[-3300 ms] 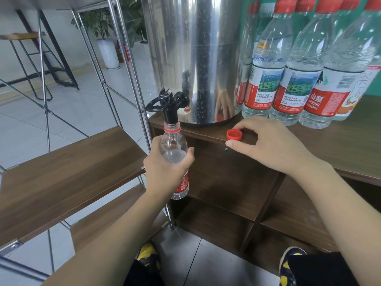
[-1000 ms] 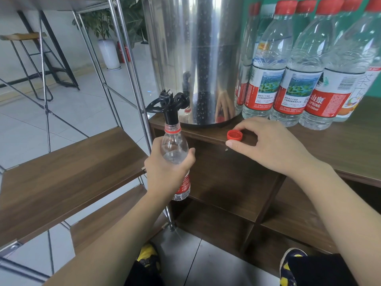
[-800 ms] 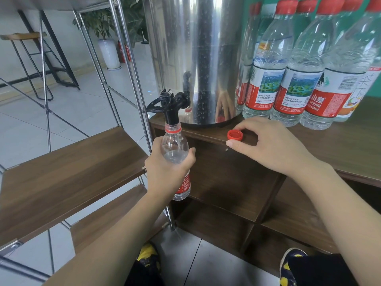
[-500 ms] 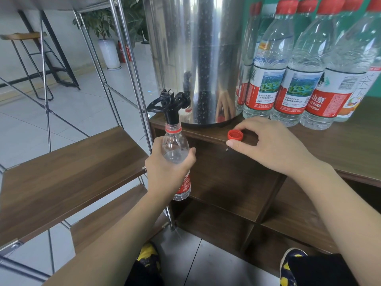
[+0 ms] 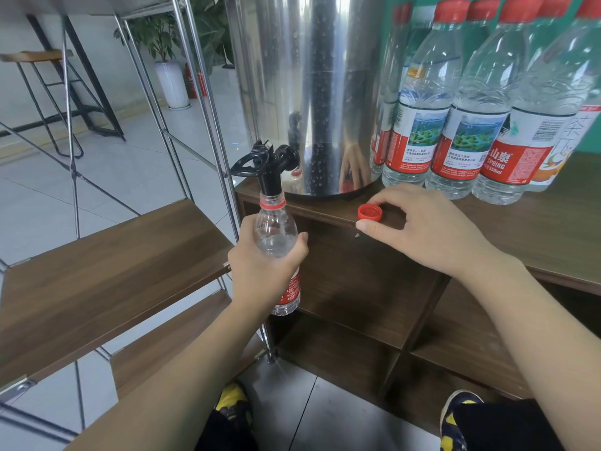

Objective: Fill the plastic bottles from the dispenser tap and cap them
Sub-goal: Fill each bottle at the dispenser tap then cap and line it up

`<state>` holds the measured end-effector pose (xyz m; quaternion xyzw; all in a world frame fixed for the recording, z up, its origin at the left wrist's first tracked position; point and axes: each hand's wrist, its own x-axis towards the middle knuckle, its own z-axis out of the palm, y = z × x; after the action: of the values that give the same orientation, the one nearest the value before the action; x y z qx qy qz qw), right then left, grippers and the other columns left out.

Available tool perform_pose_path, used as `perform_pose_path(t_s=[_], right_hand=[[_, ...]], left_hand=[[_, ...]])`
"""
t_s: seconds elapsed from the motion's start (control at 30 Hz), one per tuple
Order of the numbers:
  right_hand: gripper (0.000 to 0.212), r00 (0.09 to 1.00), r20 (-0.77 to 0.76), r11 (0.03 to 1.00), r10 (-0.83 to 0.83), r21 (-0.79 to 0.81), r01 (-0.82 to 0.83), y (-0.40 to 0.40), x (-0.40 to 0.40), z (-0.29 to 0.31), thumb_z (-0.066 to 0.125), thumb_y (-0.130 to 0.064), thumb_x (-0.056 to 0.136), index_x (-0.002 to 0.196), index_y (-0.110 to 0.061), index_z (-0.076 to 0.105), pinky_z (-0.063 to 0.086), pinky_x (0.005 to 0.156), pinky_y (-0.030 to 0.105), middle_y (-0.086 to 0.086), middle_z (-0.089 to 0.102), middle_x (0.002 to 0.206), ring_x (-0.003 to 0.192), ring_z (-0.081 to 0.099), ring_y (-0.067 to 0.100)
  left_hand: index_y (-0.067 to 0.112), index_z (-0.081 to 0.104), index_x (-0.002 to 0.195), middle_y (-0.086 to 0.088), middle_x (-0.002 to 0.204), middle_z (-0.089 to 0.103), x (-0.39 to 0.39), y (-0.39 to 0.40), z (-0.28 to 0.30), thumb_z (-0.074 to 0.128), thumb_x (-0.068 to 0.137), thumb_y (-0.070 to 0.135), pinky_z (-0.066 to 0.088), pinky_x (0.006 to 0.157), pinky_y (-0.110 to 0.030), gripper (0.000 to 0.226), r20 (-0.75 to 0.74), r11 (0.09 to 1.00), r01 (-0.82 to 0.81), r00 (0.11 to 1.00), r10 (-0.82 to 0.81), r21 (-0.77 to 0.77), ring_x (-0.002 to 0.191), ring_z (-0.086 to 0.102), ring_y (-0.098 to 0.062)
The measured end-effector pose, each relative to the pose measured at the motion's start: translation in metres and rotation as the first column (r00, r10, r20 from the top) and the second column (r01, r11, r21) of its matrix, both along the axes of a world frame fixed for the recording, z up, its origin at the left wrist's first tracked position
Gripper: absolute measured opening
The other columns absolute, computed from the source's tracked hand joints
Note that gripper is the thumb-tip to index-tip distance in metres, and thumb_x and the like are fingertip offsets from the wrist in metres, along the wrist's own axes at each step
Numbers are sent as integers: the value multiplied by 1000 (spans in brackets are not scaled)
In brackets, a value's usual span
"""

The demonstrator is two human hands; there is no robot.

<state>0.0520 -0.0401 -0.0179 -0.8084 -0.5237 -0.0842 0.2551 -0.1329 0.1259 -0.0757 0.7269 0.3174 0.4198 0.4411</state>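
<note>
1. Stainless steel dispenser point(image 5: 309, 92), tall and beaded with droplets, set at the front corner of the wooden cabinet point(image 5: 536, 229), probably so that its spout hangs clear of the edge with room for a bottle below.
2. Dark wood cabinet top, serving as the stand for the dispenser and a parking place for finished work; open cubbies beneath.
3. Capped bottles point(image 5: 471, 125), red-topped and apparently full, crowded upright just right of the dispenser, out of the way of the spout. Readable on the labels: "山泉", "SPRING", "550ml", plus a barcode; smaller print too fine to read.
4. Open bottle point(image 5: 276, 236), the one being filled, held upright off the cabinet's front edge with its mouth right up around the black tap point(image 5: 270, 167), likely to prevent splashing. Water level up at the shoulder, so judged nearly full. Red label mostly hidden, unreadable.
5. Left hand point(image 5: 260, 271), fingers and thumb curled round the bottle's middle, carrying its weight.
6. Right hand point(image 5: 432, 229), resting on the cabinet edge, fingertips curved narrowly around the cap, touching or nearly so; probably kept ready for screwing on.
7. Red cap point(image 5: 369, 212), open side up on the cabinet top, between tap and capped bottles.
</note>
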Motion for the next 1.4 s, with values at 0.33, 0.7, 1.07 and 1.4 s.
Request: perform_pose_path(t_s=[0.33,0.7,1.07,1.4], right_hand=[[41,1000,-3,1000,-6,-9,6,0,-1,0,55,-70,88,113,-39,64,42,85,26,-20,59,112,100,52,2],[42,1000,-8,1000,-6,-15,6,0,-1,1,55,-71,88,114,-40,64,45,85,28,-20,59,112,101,54,3],[41,1000,-6,1000,-8,-6,7,0,-2,1,55,-70,88,113,-39,64,44,87,27,-19,61,113,102,54,3],[42,1000,-11,1000,-8,-4,8,0,-3,1,56,-69,88,113,-38,65,47,88,30,-19,61,113,102,55,5]], left_hand=[[21,56,127,7,116,67,0,0,-1,85,80,38,52,89,-21,58,2,1000,-3,1000,3,0,105,66,-13],[21,57,127,6,116,68,0,0,0,85,80,39,54,92,-28,58,1,1000,-10,1000,10,-2,106,66,-14],[22,58,126,8,113,67,0,-2,1,86,79,39,48,82,-13,57,10,1000,-11,1000,11,-17,103,66,-11],[21,58,125,7,113,68,-1,-2,0,86,79,37,54,89,-25,57,14,1000,-16,1000,16,-23,103,67,-14]])
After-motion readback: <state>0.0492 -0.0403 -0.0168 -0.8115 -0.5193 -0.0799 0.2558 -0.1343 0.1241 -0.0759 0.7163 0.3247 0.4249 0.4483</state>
